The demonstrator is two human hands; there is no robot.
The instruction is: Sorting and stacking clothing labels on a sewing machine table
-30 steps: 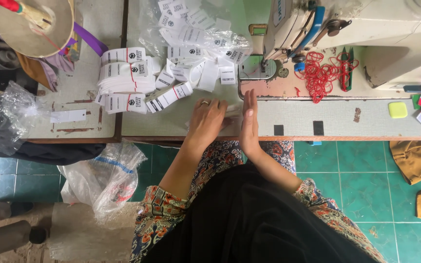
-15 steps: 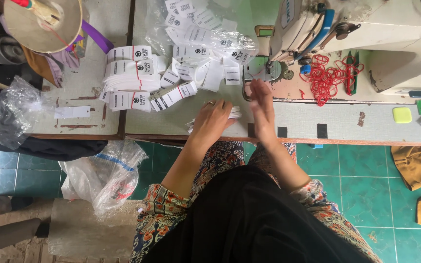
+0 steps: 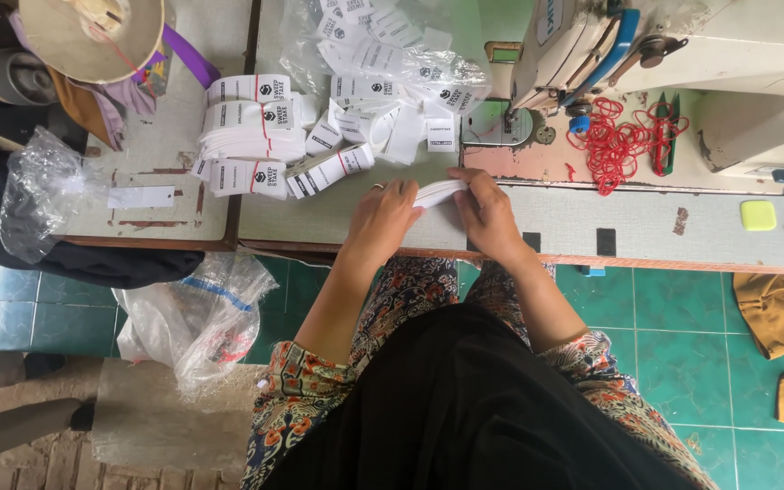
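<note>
Your left hand (image 3: pixel 383 216) and right hand (image 3: pixel 485 210) both pinch one white label stack (image 3: pixel 437 191), frame centre, below the sewing machine (image 3: pixel 682 63).

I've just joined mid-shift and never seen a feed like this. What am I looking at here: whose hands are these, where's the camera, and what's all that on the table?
There is one view, from a camera worn on the person's head, looking straight down. So the two bare hands are the wearer's own, and their lap and patterned sleeves fill the bottom of the picture.

The left hand and the right hand together pinch a small stack of white labels between them, just above the table edge.

On the table lie bundled white labels tied with red bands, and a clear plastic bag of loose labels. To the right stands a sewing machine, with a tangle of red bands beside it. At top left there is a straw hat.
</note>
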